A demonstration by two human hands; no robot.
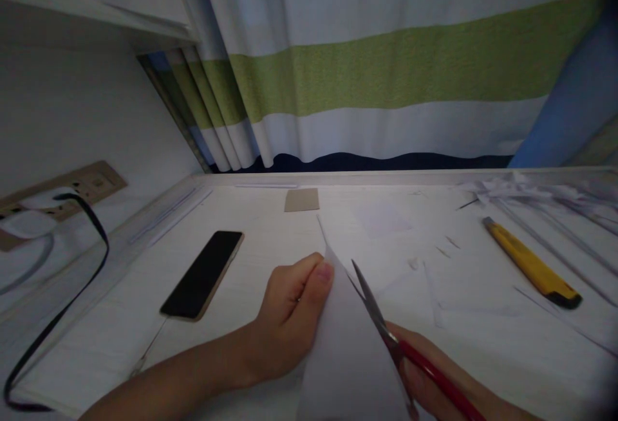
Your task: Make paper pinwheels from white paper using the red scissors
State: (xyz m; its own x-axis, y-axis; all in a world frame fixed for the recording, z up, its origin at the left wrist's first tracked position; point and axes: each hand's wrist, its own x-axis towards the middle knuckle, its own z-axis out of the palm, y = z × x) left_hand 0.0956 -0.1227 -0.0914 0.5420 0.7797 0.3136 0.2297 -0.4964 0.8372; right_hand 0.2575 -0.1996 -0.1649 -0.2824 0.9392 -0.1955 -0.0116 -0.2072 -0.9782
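Note:
A sheet of white paper (345, 350) is pinched at its upper left edge by my left hand (294, 315), thumb on top. My right hand (429, 360) grips red-handled scissors (393, 344), and their blades are parted along the paper's right edge. A thin sliver of paper (322, 231) sticks up beyond my left fingers. The lower end of the sheet runs out of view, and part of the right hand is hidden behind the scissors.
A black-screened phone (203, 276) lies left. At the right are a yellow utility knife (531, 263) and a heap of paper scraps (512, 186). A small beige square (302, 200) sits toward the back. A black cable (99, 266) hangs from the wall socket (103, 179); a striped curtain (386, 73) hangs behind.

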